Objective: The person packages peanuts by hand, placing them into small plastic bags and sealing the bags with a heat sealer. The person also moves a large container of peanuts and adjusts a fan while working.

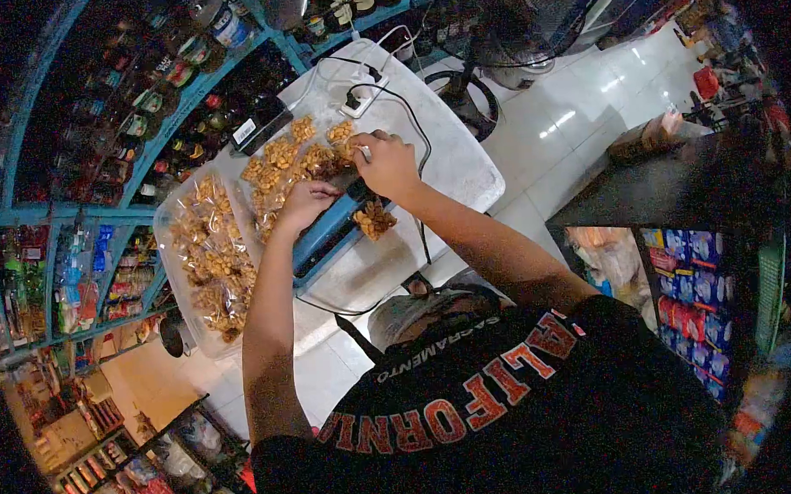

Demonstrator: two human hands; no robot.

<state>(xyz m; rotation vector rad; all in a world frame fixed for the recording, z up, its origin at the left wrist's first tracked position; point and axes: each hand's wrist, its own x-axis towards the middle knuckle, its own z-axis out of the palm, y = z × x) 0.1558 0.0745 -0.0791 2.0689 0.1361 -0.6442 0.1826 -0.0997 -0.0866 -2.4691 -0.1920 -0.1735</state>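
Note:
On a white table lies a long blue device, which looks like a bag sealer. My left hand is closed at its upper part, its fingertips near a clear packet edge. Just beyond, my right hand is closed with the fingers at a clear packet of brown snack pieces. What my left fingers hold is too small to make out. One more snack packet rests against the device's right side. Further snack packets lie behind my hands.
A clear plastic tub full of snack packets stands at the left. A power strip with black cables and a dark box are at the back. Blue shelves with jars line the left; a fan stands behind.

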